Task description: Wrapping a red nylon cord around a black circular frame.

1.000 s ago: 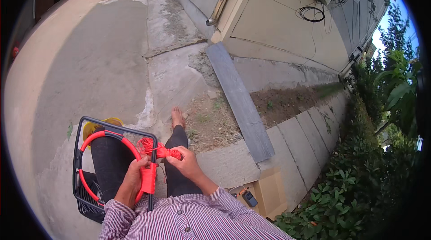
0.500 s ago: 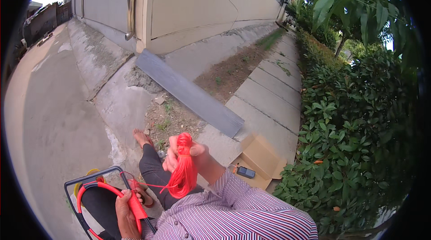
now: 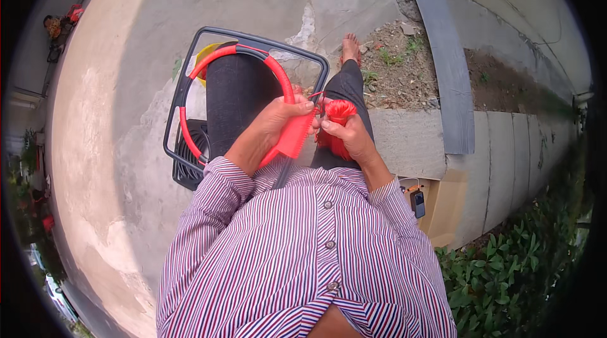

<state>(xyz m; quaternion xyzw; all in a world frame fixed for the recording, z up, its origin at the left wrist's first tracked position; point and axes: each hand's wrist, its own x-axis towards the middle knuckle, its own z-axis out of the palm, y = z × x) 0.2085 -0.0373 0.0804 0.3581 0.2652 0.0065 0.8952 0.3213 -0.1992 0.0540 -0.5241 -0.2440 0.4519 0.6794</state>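
Red cord (image 3: 340, 109), gripped in right hand (image 3: 355, 135), now nearer left hand (image 3: 277, 115) (clasping red sleeve (image 3: 295, 137))

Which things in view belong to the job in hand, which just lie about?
In use, it seems:
bundle of bright red cord
black rectangular tubular frame
round red-and-black ring
flat red band on the frame

Lying about, apparently:
long flat grey board
open brown cardboard box
small black rectangular device
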